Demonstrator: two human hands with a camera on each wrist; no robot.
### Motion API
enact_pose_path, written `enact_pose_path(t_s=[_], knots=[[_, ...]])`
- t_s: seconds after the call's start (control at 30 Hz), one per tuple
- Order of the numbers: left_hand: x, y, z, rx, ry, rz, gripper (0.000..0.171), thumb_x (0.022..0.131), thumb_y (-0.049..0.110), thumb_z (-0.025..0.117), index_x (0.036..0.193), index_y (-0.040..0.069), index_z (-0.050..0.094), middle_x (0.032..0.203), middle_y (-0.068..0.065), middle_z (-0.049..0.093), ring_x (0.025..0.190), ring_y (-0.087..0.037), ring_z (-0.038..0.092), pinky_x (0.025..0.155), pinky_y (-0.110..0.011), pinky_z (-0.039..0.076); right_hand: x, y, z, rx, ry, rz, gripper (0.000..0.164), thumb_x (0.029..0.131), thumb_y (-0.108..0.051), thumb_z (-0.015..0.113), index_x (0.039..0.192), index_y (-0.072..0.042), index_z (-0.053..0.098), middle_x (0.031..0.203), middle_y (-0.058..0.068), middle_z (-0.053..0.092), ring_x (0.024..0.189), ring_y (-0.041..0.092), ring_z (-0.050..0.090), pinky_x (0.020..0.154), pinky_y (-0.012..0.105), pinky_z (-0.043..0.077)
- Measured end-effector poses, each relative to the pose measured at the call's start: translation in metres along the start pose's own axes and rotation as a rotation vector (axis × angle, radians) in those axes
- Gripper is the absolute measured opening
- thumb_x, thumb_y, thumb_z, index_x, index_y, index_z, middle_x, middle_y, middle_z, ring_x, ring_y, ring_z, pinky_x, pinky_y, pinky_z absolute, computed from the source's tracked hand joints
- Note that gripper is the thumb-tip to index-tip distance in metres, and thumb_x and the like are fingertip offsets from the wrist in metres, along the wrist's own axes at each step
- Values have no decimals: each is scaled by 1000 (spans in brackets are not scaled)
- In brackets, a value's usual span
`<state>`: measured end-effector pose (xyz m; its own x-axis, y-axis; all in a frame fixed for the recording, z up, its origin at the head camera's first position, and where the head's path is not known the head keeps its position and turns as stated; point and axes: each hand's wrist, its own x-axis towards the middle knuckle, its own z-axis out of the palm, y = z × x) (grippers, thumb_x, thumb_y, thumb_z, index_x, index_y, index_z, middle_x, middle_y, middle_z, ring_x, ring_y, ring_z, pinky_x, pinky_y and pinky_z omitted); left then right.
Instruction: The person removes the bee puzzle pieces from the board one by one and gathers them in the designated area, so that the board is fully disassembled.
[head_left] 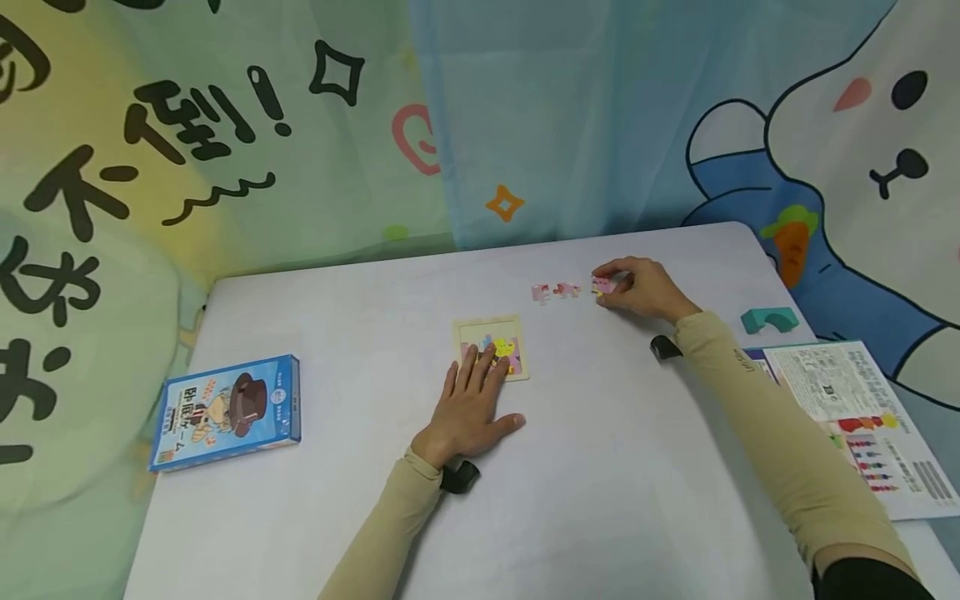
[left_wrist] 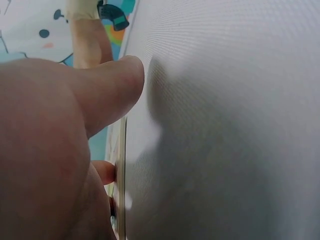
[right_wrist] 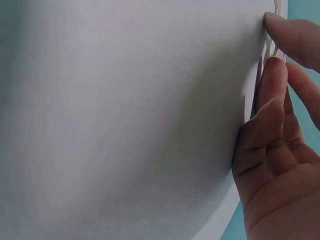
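My left hand [head_left: 472,408] lies with straight, spread fingers over the lower part of a small jigsaw puzzle in a pale frame [head_left: 487,320]. Pink, yellow and blue artwork shows around the fingertips, and the rest of the picture is hidden beneath them. In the left wrist view the thumb [left_wrist: 117,87] sticks out above the white table. Further back on the right, my right hand [head_left: 641,287] pinches a pink puzzle piece [head_left: 602,285] between thumb and fingers, close over the table. Just left of it lie two loose pieces, a reddish-pink one [head_left: 567,290] and a pink one [head_left: 540,292].
A blue puzzle box [head_left: 228,412] lies on the left of the white table [head_left: 600,492]. To the right, a white printed box [head_left: 862,400] extends past the table edge, partly behind my right sleeve. A teal arch block [head_left: 769,319] sits near the right edge. Printed curtains hang behind.
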<state>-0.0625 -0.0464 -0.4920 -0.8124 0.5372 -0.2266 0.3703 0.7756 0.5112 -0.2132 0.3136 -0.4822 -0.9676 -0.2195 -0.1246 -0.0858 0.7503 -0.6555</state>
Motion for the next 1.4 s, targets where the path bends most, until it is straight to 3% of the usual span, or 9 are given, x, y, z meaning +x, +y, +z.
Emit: enact_pose_path(t_s=[0.2, 0.5, 0.8, 1.03, 1.23, 1.4], knots=[[1, -3, 6, -12, -11, -2, 89, 104, 53, 59, 171, 12, 17, 180, -12, 1, 167, -36, -8, 132, -61, -2, 2, 2, 0, -30, -48, -32, 46, 91, -11, 83, 136, -9, 72, 129, 19, 63, 84, 21, 65, 83, 34, 49], [0, -1, 6, -33, 7, 7, 87, 105, 49, 60, 171, 11, 17, 180, -12, 2, 167, -36, -6, 132, -61, 0, 0, -3, -2, -34, -80, -63, 46, 93, -9, 81, 138, -8, 71, 126, 20, 60, 84, 19, 65, 80, 26, 49], [-4, 12, -3, 4, -7, -24, 85, 105, 49, 59, 171, 11, 19, 180, -12, 4, 168, -32, 1, 132, -60, 4, -4, -3, -2, -36, -75, -40, 52, 93, -10, 82, 142, -7, 67, 133, 22, 61, 85, 20, 62, 82, 30, 48], [-1, 12, 0, 59, -38, -47, 86, 108, 49, 54, 172, 11, 12, 180, -11, -2, 167, -29, -4, 133, -58, 1, -2, -7, -2, -70, -44, -60, 58, 92, -7, 82, 146, -7, 62, 133, 23, 59, 89, 28, 64, 85, 38, 49], [2, 11, 3, 101, -31, -61, 84, 109, 51, 52, 172, 13, 11, 180, -9, -2, 167, -28, -5, 133, -58, 2, 4, -25, 3, -61, 28, -78, 51, 93, -5, 77, 142, -6, 65, 130, 25, 60, 101, 38, 65, 94, 50, 51], [0, 12, 5, 119, -16, -73, 82, 109, 49, 52, 172, 12, 15, 180, -10, 2, 168, -28, -3, 133, -59, 4, 11, -54, 16, -46, 61, -175, 38, 94, -3, 74, 132, -3, 71, 124, 25, 66, 98, 38, 67, 90, 50, 53]])
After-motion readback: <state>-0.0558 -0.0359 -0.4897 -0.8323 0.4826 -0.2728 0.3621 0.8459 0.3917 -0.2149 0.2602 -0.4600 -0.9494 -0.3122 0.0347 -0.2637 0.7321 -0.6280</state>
